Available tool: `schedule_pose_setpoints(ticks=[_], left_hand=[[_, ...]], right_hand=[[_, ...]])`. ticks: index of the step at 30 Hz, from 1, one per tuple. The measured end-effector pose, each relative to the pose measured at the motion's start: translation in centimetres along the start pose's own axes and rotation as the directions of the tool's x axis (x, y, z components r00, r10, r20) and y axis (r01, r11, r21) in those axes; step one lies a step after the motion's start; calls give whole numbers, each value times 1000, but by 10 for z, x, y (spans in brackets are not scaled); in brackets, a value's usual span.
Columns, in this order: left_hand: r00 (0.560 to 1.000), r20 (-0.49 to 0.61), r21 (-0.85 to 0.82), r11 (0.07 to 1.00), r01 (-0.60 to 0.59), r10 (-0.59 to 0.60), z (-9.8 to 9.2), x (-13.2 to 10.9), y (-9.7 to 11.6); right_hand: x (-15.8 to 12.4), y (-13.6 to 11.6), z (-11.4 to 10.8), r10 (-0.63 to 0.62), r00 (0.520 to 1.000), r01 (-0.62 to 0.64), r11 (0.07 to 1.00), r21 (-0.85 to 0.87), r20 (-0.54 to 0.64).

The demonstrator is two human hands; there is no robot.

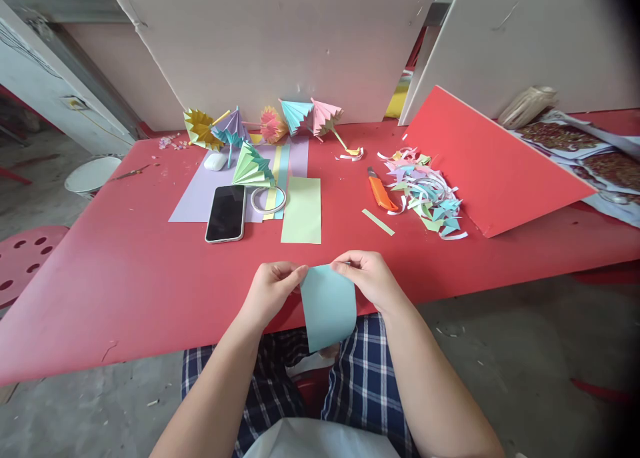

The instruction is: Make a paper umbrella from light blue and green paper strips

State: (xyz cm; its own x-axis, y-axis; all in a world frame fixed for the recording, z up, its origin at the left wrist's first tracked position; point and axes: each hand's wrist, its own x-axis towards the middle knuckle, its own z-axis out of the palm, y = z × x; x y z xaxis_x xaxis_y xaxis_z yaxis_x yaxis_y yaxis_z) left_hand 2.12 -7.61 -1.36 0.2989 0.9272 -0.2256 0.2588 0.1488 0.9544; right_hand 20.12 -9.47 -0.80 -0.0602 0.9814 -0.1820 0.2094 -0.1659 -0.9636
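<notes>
Pale cloth point(320, 439) bunches closest; just beyond, left hand point(274, 286) and right hand point(369, 279) pinch blue paper point(329, 308) along its top edge! Grip behind it seems curled, though partly hidden.

The head camera looks forward and down from above the lap point(367, 371), near left hand point(275, 287) and right hand point(371, 278), across the table point(165, 278) to the far panel point(280, 45).

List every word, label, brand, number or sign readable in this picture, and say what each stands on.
There is no readable text.
Blue sheet: plain on the side that shows.
Phone: dark screen, nothing legible.
Orange cutter: any marking is too small to read.
Brown-and-white items at far right: no legible lettering.
</notes>
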Motion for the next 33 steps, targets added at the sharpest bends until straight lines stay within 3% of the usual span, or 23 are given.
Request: schedule_pose_setpoints(ticks=[4,8,11,14,18,23,26,30,33], left_hand=[[993,-110,54,998,-37,43,-7,0,-3],[961,-276,-91,996,-14,-12,-7,1,-2],[980,-198,-176,983,-42,6,0,2,1],[993,-101,-100,992,-70,60,11,4,0],[990,-105,15,996,-87,88,22,5,-5],[986,-139,131,989,-75,93,20,2,-6],[972,-222,102,993,-53,75,10,-1,-4],[960,-281,-11,1000,-24,20,-3,-3,1],[970,-239,-23,999,-41,35,0,-2,6]], right_hand=[[0,2,-4,-20,1000,21,999,25,-16],[0,2,-6,-45,993,46,999,9,-105],[0,3,-4,-49,992,50,999,1,-112],[1,5,1,-83,988,77,996,-53,-127],[2,5,11,-214,962,181,964,-195,-166],[-1,1,10,-317,943,265,898,-352,-99],[-3,7,-6,-262,958,213,922,-324,-116],[-3,6,-20,-180,942,110,963,-247,-284],[-3,-6,-11,-261,942,225,958,-179,-210]])
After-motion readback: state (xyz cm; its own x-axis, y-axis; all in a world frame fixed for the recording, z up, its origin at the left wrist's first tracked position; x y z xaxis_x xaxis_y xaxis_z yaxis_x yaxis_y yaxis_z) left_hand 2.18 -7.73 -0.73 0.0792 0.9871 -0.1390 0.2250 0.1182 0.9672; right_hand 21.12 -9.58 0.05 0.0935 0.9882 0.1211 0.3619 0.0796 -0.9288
